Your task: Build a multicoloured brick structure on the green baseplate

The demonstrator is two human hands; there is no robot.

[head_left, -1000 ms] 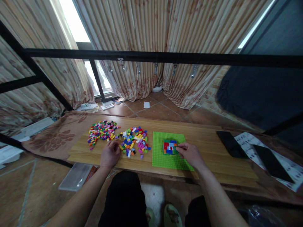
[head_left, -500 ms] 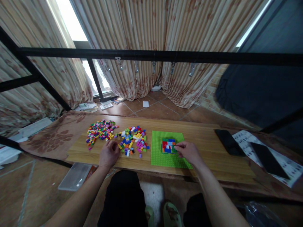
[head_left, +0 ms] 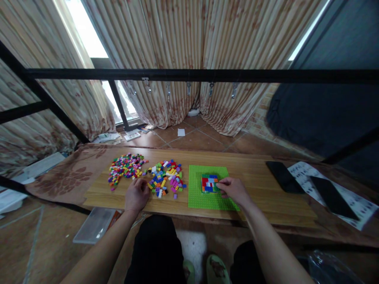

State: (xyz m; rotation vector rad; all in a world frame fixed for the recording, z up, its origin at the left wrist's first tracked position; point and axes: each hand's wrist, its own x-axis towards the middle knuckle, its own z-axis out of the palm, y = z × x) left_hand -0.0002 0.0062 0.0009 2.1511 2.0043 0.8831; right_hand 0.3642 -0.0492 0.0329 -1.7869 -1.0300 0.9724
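Observation:
A square bright green baseplate (head_left: 195, 199) lies on the wooden table, bearing a small block of toy bricks (head_left: 209, 184) in red, blue, white and green. My right hand (head_left: 235, 191) is at the right edge of that block, thumb and forefinger pinched together. What sits between those fingertips is too small to make out. To the left, my left hand (head_left: 137, 194) rests on the table with its fingers curled closed, touching the near left side of a pile of mixed bricks (head_left: 166, 177). Its fingertips are partly hidden, and I cannot see what they hold.
A second pile of smaller bricks (head_left: 126, 167) lies at the far left of the wooden table (head_left: 251, 197). Black flat devices (head_left: 284, 177) and a printed sheet (head_left: 302, 171) are on the right. A clear plastic box (head_left: 94, 225) sits below the left edge. A black rail (head_left: 189, 75) runs across.
The camera view has tilted slightly, shifting the whole scene a little. Both hands stay in nearly the same places, the right one still at the edge of the brick block.

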